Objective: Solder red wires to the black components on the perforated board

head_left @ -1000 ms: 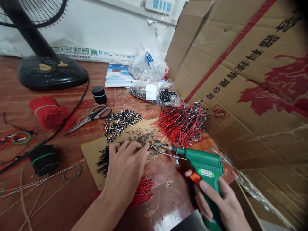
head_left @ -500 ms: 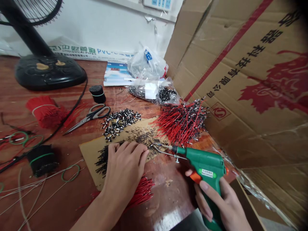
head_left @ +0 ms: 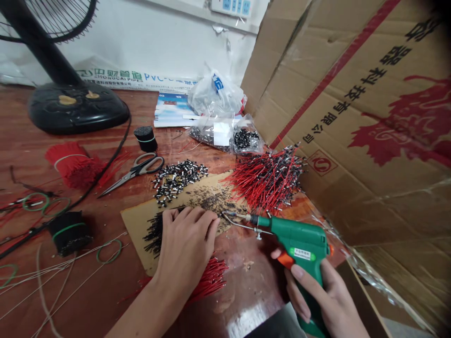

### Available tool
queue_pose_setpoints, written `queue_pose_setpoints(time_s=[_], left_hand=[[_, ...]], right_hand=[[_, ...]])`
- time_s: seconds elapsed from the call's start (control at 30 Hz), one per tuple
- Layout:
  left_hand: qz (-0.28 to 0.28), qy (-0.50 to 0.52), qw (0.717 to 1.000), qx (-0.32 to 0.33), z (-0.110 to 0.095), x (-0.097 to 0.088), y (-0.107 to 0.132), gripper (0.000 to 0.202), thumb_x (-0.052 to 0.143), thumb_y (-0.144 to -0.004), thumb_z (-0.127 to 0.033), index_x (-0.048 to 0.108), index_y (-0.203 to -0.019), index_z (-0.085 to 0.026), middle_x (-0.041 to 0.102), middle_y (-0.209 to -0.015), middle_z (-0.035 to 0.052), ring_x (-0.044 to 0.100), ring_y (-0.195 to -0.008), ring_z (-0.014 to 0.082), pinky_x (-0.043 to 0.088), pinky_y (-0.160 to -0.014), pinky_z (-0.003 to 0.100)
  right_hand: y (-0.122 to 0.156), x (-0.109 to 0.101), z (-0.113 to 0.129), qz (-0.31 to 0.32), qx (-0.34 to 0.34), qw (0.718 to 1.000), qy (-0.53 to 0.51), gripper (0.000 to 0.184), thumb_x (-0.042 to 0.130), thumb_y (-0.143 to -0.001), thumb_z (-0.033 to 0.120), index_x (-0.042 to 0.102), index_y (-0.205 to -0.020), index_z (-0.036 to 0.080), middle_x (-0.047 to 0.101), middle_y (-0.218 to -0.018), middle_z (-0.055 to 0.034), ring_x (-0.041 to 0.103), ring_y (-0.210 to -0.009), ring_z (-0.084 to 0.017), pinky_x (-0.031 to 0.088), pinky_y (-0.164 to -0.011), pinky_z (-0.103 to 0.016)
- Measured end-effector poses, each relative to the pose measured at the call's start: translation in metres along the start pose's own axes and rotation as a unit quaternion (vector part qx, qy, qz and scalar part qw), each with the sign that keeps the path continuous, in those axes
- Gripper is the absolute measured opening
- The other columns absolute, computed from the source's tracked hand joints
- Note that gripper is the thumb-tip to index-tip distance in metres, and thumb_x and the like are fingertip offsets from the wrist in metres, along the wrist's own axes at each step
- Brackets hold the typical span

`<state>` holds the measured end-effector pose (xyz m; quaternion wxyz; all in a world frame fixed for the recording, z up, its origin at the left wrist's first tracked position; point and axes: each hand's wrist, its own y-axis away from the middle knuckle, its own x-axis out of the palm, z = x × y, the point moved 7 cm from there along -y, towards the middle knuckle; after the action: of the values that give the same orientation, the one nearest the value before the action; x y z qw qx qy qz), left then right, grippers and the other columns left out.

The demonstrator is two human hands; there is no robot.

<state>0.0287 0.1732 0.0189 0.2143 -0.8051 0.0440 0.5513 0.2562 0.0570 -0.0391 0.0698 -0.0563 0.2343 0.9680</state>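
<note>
Soldering gun (head_left: 299,244) gripped in right hand (head_left: 313,295); left hand (head_left: 185,249) spread flat on black wire ends (head_left: 153,232), cardboard sheet (head_left: 136,234) beneath.

A stretch of brown tabletop (head_left: 246,300) shows between the left hand (head_left: 185,249) and the right hand (head_left: 317,295), with room for a hand to pass over a few small specks. Farther forward, the heap of red wires (head_left: 266,180) and the soldering gun (head_left: 299,239) stand in the way, and the tall cardboard flap (head_left: 352,117) walls off the right side. Left of the left hand, the scissors (head_left: 136,171), a black cable (head_left: 82,202) and a black wire bundle (head_left: 69,232) crowd the path
</note>
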Motion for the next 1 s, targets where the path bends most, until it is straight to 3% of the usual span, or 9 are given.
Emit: queue_pose_setpoints(time_s=[0.23,0.83,1.0], left_hand=[[0.005,0.001,1.000,-0.005,0.0006,0.0007,-0.0013,0.016,0.052,-0.094,-0.030,0.066,-0.088,-0.026,0.068,-0.088,-0.0035,0.059,-0.086,0.0185,0.024,-0.081,0.039],[0.009,0.019,1.000,-0.015,0.0009,0.0014,-0.0028,0.021,0.049,-0.096,-0.031,0.066,-0.085,-0.025,0.067,-0.083,-0.0023,0.057,-0.082,0.0164,0.022,-0.081,0.040],[0.008,0.027,1.000,-0.013,0.0007,0.0019,-0.0036,0.020,0.049,-0.096,-0.030,0.065,-0.085,-0.025,0.067,-0.085,-0.0026,0.057,-0.084,0.0166,0.022,-0.081,0.040]], right_hand=[[0.0024,0.0023,0.0044,0.015,-0.002,1.000,0.014,0.056,0.050,-0.087,0.056,0.040,-0.117,0.010,0.041,-0.049,0.0030,0.040,-0.044,-0.001,0.041,-0.052,-0.012],[0.0037,0.0053,0.0086,0.021,0.000,0.999,0.025,0.057,0.051,-0.088,0.054,0.040,-0.122,0.010,0.040,-0.049,0.0039,0.041,-0.044,0.000,0.041,-0.053,-0.011],[0.0025,0.0065,0.0036,0.041,0.005,0.999,0.008,0.050,0.048,-0.089,0.056,0.038,-0.111,0.012,0.040,-0.049,0.0035,0.041,-0.044,-0.002,0.040,-0.050,-0.014]])
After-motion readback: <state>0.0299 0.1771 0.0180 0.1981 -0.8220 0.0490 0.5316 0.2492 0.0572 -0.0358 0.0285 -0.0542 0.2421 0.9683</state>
